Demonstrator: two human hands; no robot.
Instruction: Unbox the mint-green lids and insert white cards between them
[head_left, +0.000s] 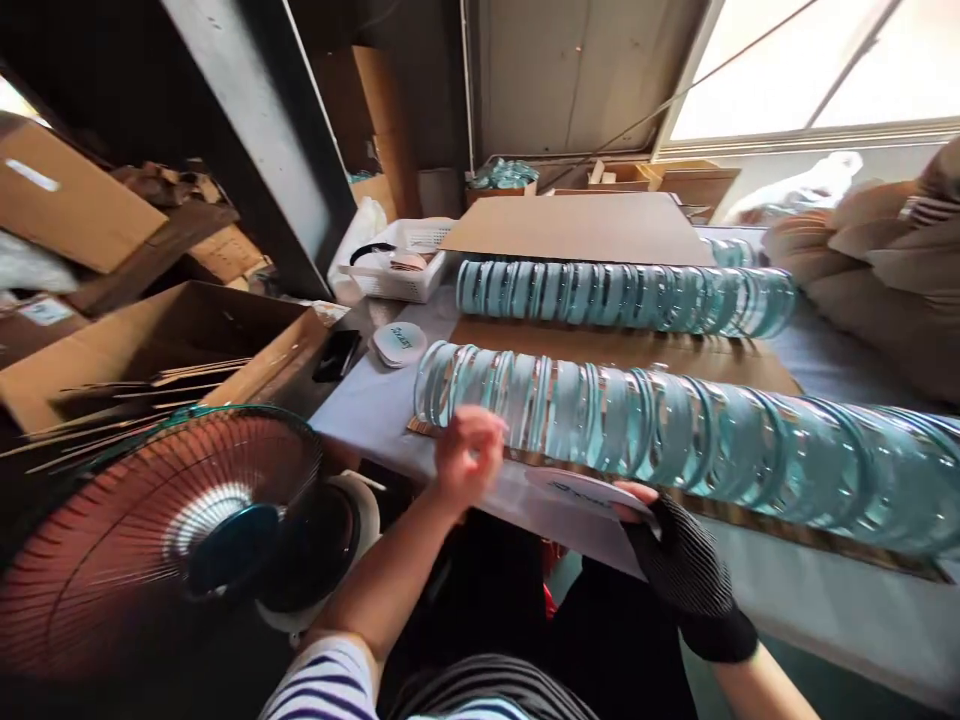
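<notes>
My right hand, in a black fingerless glove, grips a flat white disc with dark printed lettering. The disc is held near the table's front edge, just before the nearer row of round clear glass pieces. These lie on their sides in a long line on cardboard. My bare left hand is close to the left end of that row. Its fingers are curled in a pinch and slightly smeared by motion; anything between them cannot be made out. A small stack of similar printed white discs lies at the table's left.
Behind is a second row of glass pieces, with a cardboard sheet beyond it. A white plastic basket stands back left. On the left are a fan and an open carton. Brown rounded pieces are heaped at right.
</notes>
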